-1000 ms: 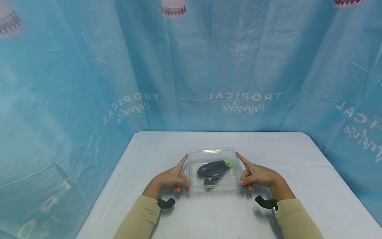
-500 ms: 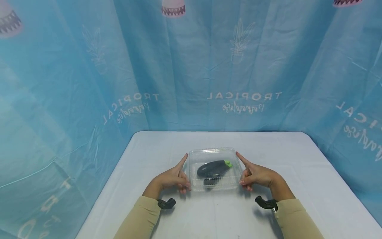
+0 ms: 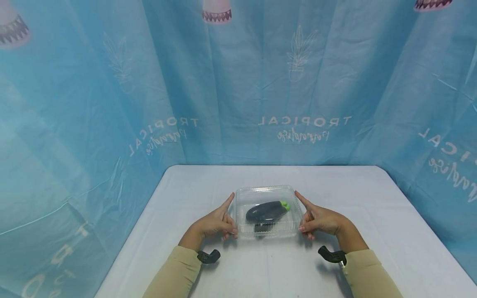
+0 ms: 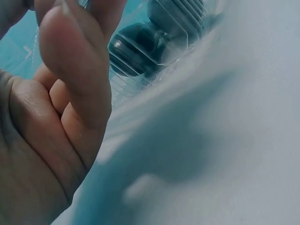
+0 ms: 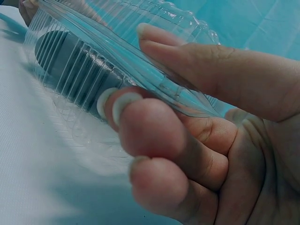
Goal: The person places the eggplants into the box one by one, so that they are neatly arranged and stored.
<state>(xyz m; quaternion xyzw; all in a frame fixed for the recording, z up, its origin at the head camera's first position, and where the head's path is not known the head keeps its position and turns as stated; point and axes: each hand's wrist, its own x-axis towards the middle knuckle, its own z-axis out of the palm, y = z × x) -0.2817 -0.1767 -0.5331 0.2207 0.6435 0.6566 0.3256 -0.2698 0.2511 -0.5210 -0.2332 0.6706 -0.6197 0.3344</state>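
Observation:
A clear plastic clamshell container (image 3: 244, 194) with its lid down sits on the white table in the head view. Inside lies an eggplant (image 3: 265, 211), dark with a green stem end pointing right. Its dark shape also shows through the ribbed front wall. My left hand (image 3: 214, 221) holds the container's left side, index finger straight along the edge, thumb and other fingers at the front corner. On the opposite side my right hand (image 3: 324, 219) mirrors this. In the right wrist view the container's rim (image 5: 154, 84) runs between thumb and curled fingers.
The white table (image 3: 268, 269) extends around the container on all sides. Blue printed curtains (image 3: 231, 82) hang behind it and at both sides. Dark wrist straps with camera mounts (image 3: 208, 256) jut inward from both sleeves.
The fingers of my left hand have closed in slightly at the container's front corner. Container, eggplant and right hand stay practically where they were.

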